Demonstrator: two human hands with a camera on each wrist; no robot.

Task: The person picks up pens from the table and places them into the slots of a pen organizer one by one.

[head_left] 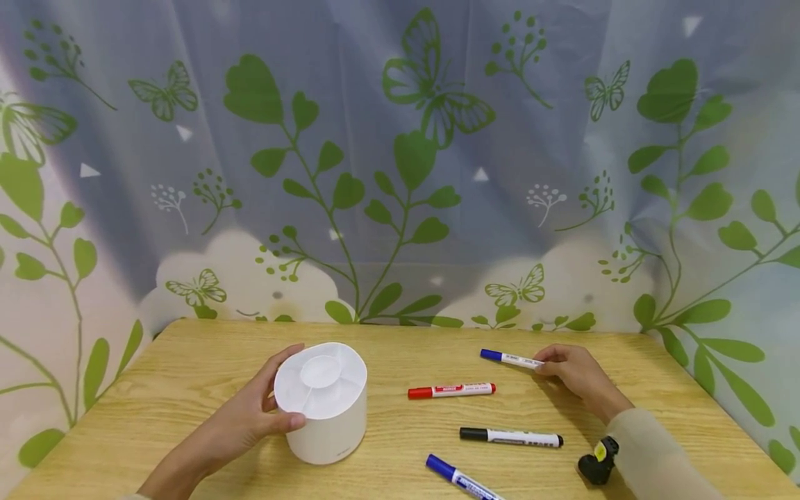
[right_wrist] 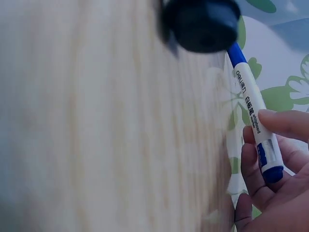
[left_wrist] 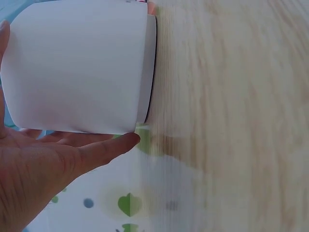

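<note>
My left hand (head_left: 251,408) holds a white round pen holder (head_left: 331,437) at its left side, thumb across the front and fingers around the back. The holder's top has a round middle cup and divided compartments around it, with no pens in them. In the left wrist view its smooth wall (left_wrist: 77,67) fills the upper left. My right hand (head_left: 578,375) pinches a blue whiteboard marker (head_left: 519,360) by its rear end, thumb on top. The marker's blue cap points left. In the right wrist view the marker (right_wrist: 251,99) slants past the fingers, its lettering showing.
Between the hands lie a red marker (head_left: 453,391) and, nearer, a black marker (head_left: 512,437). Another blue marker (head_left: 461,479) is cut off by the bottom edge. All rest on the wooden table (head_left: 387,354). A patterned curtain (head_left: 375,173) hangs behind it.
</note>
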